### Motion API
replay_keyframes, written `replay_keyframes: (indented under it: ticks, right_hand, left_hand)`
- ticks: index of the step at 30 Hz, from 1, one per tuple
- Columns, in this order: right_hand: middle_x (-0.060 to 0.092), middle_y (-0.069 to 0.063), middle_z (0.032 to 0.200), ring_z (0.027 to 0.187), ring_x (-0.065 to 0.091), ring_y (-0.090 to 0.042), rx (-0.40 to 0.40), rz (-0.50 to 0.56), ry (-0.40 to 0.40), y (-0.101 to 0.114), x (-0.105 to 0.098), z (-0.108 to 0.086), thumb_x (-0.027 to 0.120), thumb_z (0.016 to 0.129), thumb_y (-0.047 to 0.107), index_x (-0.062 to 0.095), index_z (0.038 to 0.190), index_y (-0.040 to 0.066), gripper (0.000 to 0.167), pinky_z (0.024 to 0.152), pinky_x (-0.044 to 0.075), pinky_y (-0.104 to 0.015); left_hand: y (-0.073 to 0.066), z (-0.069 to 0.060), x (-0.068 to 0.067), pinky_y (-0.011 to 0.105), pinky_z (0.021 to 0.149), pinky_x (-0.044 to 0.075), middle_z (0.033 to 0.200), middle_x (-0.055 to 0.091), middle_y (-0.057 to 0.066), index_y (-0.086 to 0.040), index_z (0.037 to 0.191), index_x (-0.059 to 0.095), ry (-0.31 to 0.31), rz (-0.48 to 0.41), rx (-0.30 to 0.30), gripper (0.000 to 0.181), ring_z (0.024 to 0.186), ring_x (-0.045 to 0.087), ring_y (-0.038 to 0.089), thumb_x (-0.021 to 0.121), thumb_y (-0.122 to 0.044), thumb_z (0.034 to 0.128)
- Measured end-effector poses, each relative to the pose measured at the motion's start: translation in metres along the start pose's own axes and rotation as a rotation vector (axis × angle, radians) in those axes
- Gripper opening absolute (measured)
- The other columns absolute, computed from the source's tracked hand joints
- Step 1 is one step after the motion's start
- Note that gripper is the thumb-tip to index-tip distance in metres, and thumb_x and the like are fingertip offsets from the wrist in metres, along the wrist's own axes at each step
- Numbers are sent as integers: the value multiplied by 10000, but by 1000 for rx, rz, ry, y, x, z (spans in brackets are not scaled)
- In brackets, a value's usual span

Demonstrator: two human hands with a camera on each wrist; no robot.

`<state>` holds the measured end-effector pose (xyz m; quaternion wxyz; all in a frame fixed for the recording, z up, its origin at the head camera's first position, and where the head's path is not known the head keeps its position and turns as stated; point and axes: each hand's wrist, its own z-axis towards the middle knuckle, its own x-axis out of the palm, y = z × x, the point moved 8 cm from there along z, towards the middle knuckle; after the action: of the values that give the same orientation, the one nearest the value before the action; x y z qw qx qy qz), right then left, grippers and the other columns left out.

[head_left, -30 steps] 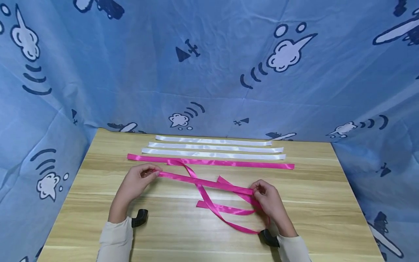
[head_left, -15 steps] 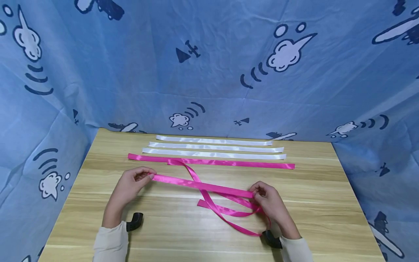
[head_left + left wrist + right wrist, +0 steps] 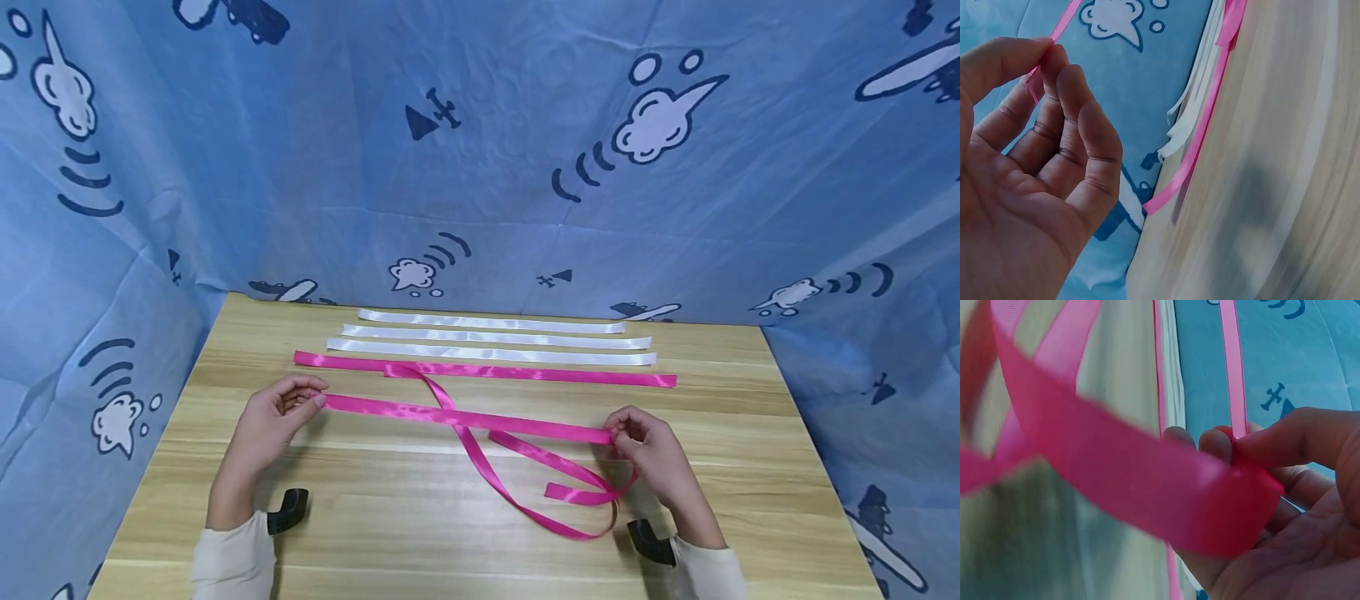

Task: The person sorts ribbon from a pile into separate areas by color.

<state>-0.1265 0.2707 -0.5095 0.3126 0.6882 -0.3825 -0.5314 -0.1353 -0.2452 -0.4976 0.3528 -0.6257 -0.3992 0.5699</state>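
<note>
A pink satin ribbon (image 3: 465, 418) stretches nearly straight between the two hands above the table. Thumb and fingertips of the left hand (image 3: 266, 425) pinch its left end, and a short tip pokes out below them in the left wrist view. The right hand (image 3: 654, 450) pinches the ribbon farther along; in the right wrist view a wide pink band (image 3: 1129, 465) loops away from those fingers. Loose pink lengths (image 3: 498, 487) curl on the table under the stretch and beside the right hand. Whether they all belong to one ribbon I cannot tell.
Behind the hands a flat pink ribbon (image 3: 570, 377) lies across the wooden table (image 3: 420, 558). Three white ribbons (image 3: 491, 353) lie roughly parallel beyond it. A blue patterned cloth (image 3: 495, 167) hangs at the back and sides. Each wrist wears a black device (image 3: 651, 543).
The hands have moved apart, the left one to the left and the right one to the right. The stretch of ribbon between them has grown longer, and the loose lengths have shifted right.
</note>
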Motion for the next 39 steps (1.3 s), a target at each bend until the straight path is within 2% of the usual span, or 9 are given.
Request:
replay_keyframes:
  ticks: [3, 9, 12, 17, 24, 31, 39]
  right_hand:
    - [653, -129, 915, 741, 677, -136, -1, 7, -7, 2, -8, 0, 543, 986, -98, 656, 1076, -73, 146, 677, 595, -292]
    - [647, -118, 896, 749, 664, -110, 6, 40, -42, 1, -26, 1, 516, 996, -108, 631, 1110, -119, 162, 709, 632, -321]
    - [656, -111, 893, 750, 658, -95, 2, 33, -64, 0, -34, 2, 520, 996, -107, 631, 1113, -123, 162, 712, 638, -325]
    - [667, -93, 888, 732, 671, -93, -10, 7, -93, -3, -44, 2, 534, 992, -95, 635, 1119, -112, 163, 684, 629, -318]
    - [665, 80, 845, 739, 689, -74, -15, 35, -141, -5, -60, 1, 545, 1012, -65, 629, 1128, -132, 157, 695, 615, -263]
    - [655, 130, 853, 750, 675, -61, -3, 26, -188, -7, -76, 3, 567, 1029, -26, 619, 1115, -133, 147, 702, 605, -231]
    - [662, 154, 850, 740, 668, -42, -69, -31, -240, -1, -89, 5, 578, 1018, -32, 633, 1103, -118, 133, 694, 579, -194]
  left_hand:
    - [0, -1, -7, 137, 794, 523, 1054, 701, -30, -1, 1220, 691, -31, -3, 10, 250, 917, 624, -17, 690, -156, 1023]
    - [4, -3, -20, 132, 783, 517, 974, 687, -174, 5, 1175, 701, -79, -11, -19, 218, 896, 624, -32, 690, -149, 1022]
    - [6, -5, -25, 142, 772, 521, 956, 687, -175, 23, 1180, 694, -95, -28, -36, 246, 880, 634, -19, 696, -163, 1020]
    - [6, -6, -33, 155, 769, 540, 957, 692, -162, 53, 1172, 679, -126, -43, -29, 275, 870, 651, -5, 695, -177, 1023]
    - [11, -6, -45, 149, 738, 552, 906, 674, -219, 90, 1153, 665, -182, -106, -34, 243, 829, 641, -17, 705, -98, 1003]
    - [17, -5, -50, 148, 746, 564, 906, 685, -200, 26, 1105, 688, -194, -147, -65, 151, 821, 654, -23, 701, -85, 1002]
    - [20, -3, -60, 134, 733, 557, 894, 688, -206, -58, 1066, 718, -211, -148, -46, 72, 811, 668, -4, 702, -68, 997]
